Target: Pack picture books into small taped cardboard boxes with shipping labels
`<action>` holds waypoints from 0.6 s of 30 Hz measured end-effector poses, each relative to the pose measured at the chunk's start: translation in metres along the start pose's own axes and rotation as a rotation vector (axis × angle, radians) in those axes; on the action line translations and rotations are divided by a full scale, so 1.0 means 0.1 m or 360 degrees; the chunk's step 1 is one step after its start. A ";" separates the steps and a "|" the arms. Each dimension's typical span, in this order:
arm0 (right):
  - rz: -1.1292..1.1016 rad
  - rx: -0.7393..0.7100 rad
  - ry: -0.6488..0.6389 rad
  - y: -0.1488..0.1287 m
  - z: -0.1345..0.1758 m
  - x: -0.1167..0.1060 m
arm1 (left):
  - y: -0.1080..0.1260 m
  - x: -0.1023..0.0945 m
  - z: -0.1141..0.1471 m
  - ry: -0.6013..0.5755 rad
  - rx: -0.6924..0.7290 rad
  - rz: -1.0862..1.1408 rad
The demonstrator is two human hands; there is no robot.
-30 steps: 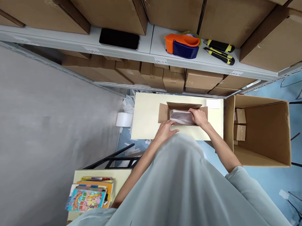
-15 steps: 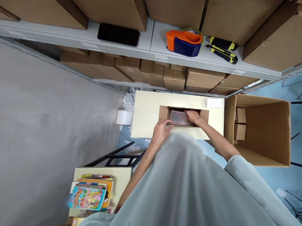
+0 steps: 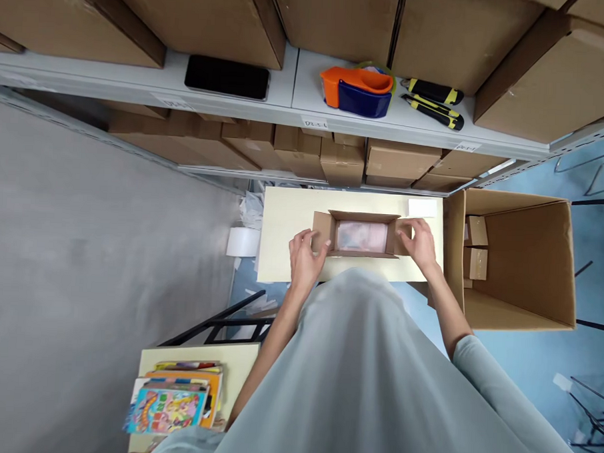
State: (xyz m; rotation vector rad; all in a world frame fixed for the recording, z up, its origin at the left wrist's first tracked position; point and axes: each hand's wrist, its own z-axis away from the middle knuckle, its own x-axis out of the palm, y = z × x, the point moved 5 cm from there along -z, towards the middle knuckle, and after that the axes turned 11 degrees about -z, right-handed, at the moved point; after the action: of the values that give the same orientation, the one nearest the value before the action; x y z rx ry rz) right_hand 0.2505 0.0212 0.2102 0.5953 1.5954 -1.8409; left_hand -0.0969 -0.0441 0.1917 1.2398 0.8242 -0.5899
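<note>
A small cardboard box (image 3: 331,253) stands on the cream table (image 3: 286,236) with its flaps spread. A pinkish, shiny flat packet (image 3: 362,236) lies inside it; its contents cannot be made out. My left hand (image 3: 305,257) is at the box's left flap, thumb and fingers apart around the flap's near corner. On the other side, my right hand (image 3: 420,246) is by the right flap, fingers curved and thumb apart, touching or very near the cardboard.
A large open carton (image 3: 525,263) with small boxes stands to the right. The shelf ahead holds a phone (image 3: 227,77), an orange-and-blue tape dispenser (image 3: 360,92) and two utility knives (image 3: 434,102). Books (image 3: 168,408) lie on a side table at lower left. A white slip (image 3: 422,208) is on the table.
My right hand has come out of the box and moved right to the right flap. My left hand has shifted left from the box's near edge to the left flap. The packet is now uncovered.
</note>
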 end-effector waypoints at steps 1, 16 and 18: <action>-0.0030 0.0077 0.0099 0.07 0.06 -0.07 | -0.04 0.01 -0.02 0.0007 -0.0041 -0.0021; -0.0508 0.0359 0.0030 -0.13 0.65 0.27 | 0.22 0.16 0.31 -0.0233 0.0174 -0.0037; -0.0481 0.0330 -0.0059 -0.17 0.64 0.37 | 0.27 0.18 0.31 -0.0294 0.0237 0.0016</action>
State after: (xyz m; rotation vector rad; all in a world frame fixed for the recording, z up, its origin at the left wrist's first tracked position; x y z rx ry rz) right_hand 0.2168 -0.0463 0.2073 0.4221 1.5474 -2.2467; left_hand -0.0584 -0.0670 0.1961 1.3018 0.6276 -0.7565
